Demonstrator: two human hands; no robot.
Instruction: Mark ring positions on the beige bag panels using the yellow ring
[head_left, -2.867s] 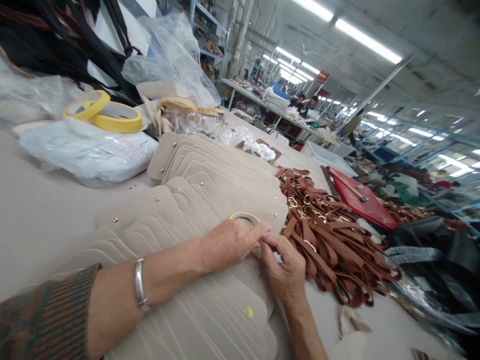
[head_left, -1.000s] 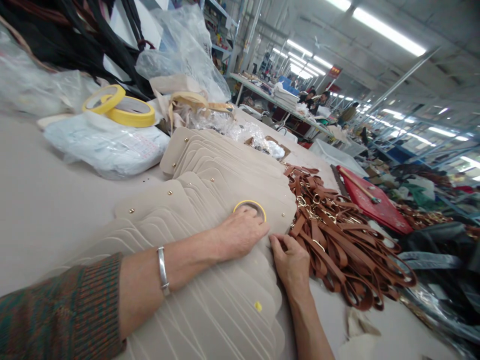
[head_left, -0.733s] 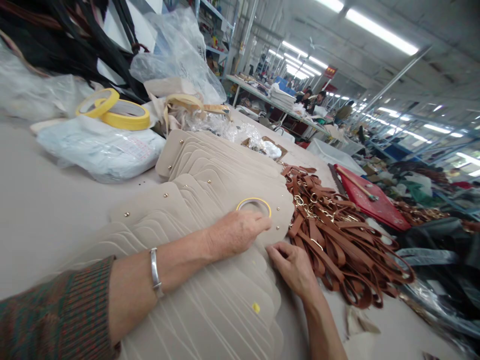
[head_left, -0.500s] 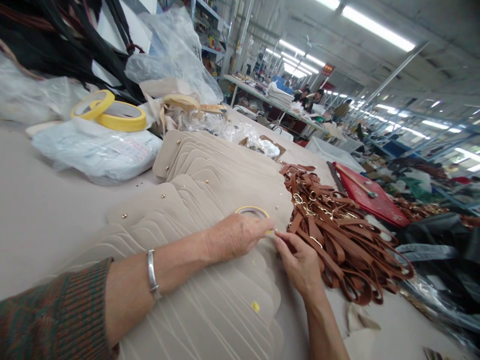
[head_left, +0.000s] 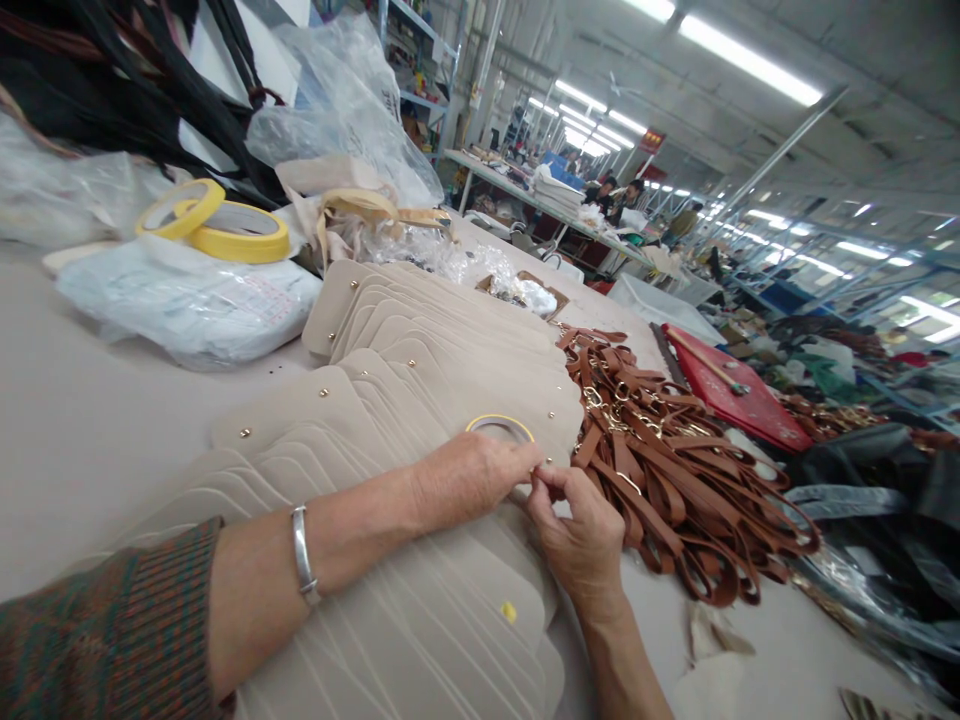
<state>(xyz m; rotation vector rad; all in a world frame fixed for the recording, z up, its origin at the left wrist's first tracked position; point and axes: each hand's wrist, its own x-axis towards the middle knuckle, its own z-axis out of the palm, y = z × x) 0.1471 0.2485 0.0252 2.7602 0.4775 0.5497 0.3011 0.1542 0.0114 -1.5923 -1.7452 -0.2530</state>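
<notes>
My left hand, with a silver bracelet on the wrist, is closed around a roll of yellow tape. Only the roll's far rim shows; the hand hides the rest. Thumb and fingers of my right hand are pinched together and meet the left fingertips; what they pinch is too small to make out. Beneath both hands lie overlapping beige panels with rounded corners, several of them bearing small gold studs. A yellow scrap sits on one panel at the lower right.
Brown straps with gold clasps are heaped to the right. Behind them is a red board with a wooden-handled tool on it. At the left, two yellow tape rolls rest on a plastic-wrapped packet. Clear plastic bags stand behind.
My right hand has shifted left, bringing its fingertips against my left hand's. A bit of yellow at the left fingertips no longer shows. My left hand stays nearly in place.
</notes>
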